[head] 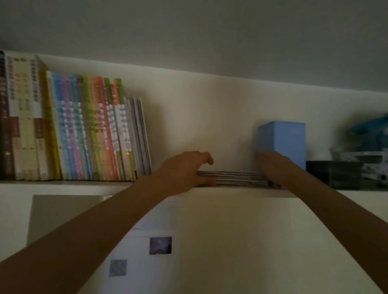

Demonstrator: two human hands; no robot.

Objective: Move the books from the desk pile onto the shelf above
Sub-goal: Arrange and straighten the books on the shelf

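Observation:
A thin flat stack of books lies on the white shelf, between the upright row and a blue box. My left hand grips the stack's left end, thumb under and fingers curled over the top. My right hand holds the stack's right end; its fingers are mostly hidden behind the hand. Both arms reach up from below.
A leaning row of upright colourful books fills the shelf's left part. A light blue box stands just behind my right hand. Further right sit a dark box, a white patterned container and a blue bag.

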